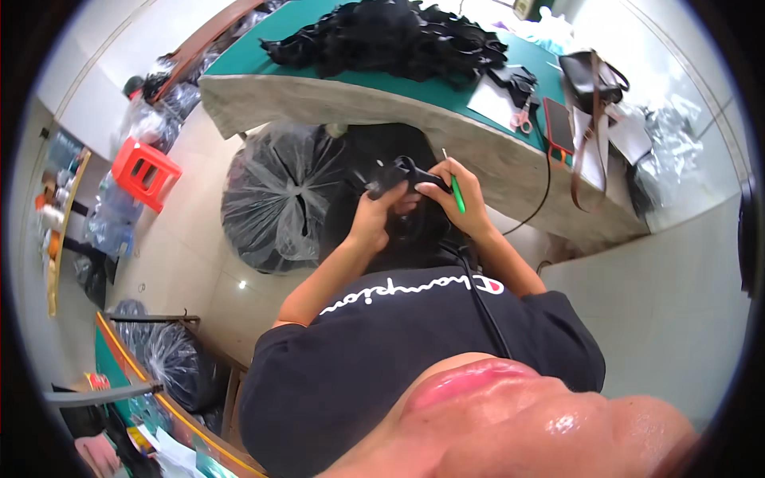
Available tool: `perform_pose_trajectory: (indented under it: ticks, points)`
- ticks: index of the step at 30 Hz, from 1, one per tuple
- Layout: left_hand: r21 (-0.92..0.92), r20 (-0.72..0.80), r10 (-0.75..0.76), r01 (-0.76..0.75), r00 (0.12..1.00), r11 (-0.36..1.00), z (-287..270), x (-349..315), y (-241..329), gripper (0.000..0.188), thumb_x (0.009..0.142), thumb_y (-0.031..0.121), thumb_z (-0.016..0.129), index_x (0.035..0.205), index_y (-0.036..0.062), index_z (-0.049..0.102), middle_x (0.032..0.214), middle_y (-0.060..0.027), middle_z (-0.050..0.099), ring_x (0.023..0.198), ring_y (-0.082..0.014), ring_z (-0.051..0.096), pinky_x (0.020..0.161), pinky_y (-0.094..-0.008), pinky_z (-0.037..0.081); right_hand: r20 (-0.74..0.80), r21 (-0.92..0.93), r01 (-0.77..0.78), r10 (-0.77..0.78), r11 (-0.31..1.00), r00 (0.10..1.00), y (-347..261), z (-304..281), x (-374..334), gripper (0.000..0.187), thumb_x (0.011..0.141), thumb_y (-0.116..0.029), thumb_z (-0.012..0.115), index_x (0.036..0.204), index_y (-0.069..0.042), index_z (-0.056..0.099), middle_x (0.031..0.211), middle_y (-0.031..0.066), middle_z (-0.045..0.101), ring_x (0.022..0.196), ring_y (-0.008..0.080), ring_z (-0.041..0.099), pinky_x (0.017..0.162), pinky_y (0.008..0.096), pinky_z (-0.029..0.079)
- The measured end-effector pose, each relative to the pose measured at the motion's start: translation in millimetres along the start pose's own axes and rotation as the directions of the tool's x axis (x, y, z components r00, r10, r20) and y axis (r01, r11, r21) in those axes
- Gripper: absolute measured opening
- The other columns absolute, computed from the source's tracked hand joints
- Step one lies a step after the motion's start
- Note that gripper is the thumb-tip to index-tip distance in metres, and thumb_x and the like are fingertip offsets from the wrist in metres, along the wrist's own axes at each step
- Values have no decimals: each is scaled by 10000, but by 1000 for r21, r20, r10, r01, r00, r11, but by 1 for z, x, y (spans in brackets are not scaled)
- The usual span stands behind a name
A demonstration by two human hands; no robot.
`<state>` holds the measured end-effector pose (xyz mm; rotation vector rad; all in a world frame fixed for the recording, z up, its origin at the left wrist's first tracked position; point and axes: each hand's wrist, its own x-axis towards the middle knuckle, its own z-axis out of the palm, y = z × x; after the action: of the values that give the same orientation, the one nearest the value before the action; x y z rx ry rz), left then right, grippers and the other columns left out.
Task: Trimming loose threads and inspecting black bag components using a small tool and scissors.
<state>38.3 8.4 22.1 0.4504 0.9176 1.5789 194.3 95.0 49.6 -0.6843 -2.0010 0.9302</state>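
My left hand [374, 219] is closed round a small, dark, limp piece [408, 169] that looks like black fabric or strap, held up over my lap. Across from it, my right hand [466, 187] pinches the right end of the same piece between thumb and finger. A slim green-handled tool [457, 193] also sits in that right hand, its thin pale tip pointing away from me; its exact kind does not show. Dark material lies below both hands, and the piece's lower part blends into it.
A green-topped table [239, 62] stands ahead, with a heap of black pieces [390, 40], pink-handled scissors [522, 118], a phone [559, 126] and a dark bag [591, 80]. Left of my lap sits a stuffed clear plastic bag [279, 195]. A red stool [147, 173] stands farther left.
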Motion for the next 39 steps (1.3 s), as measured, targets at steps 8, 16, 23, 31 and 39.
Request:
perform_pose_trajectory:
  ticks: [8,16,23,31,39]
  points:
    - [-270,117,-73,103,990,957,0,-4,9,304,879,93,515,1104,-90,606,1093,-159,679,915,-249,669,819,-314,526,-62,612,-160,249,774,967,26,14,10,364,850,19,682,713,-102,368,845,55,632,801,82,548,752,217,442]
    - [58,407,-77,59,910,997,-8,-8,4,793,857,685,501,1248,-4,539,1087,-109,625,616,-96,467,577,-246,382,-118,357,-128,181,925,976,8,9,13,383,844,3,712,701,-91,370,824,49,666,755,59,548,703,200,447]
    - [-161,671,-83,254,737,954,-23,-4,23,1190,741,882,317,1421,-95,327,1396,-298,439,1217,-424,520,1016,-450,425,-126,132,38,-21,990,992,-7,-5,9,400,827,-7,731,698,-66,358,812,40,667,731,56,518,687,200,428]
    - [237,185,7,-52,983,970,4,-11,16,223,828,190,762,978,48,678,856,-37,683,772,-114,642,721,-253,509,-137,98,8,6,995,991,-13,12,3,426,823,-49,752,684,-66,350,825,63,690,718,65,546,658,216,448]
    - [114,65,151,-158,986,981,-3,-5,1,128,864,109,723,961,34,686,856,-39,687,750,-121,640,698,-260,522,-344,-441,371,-536,817,771,-2,15,7,354,816,-81,757,764,-49,408,775,78,554,633,211,503,619,278,433]
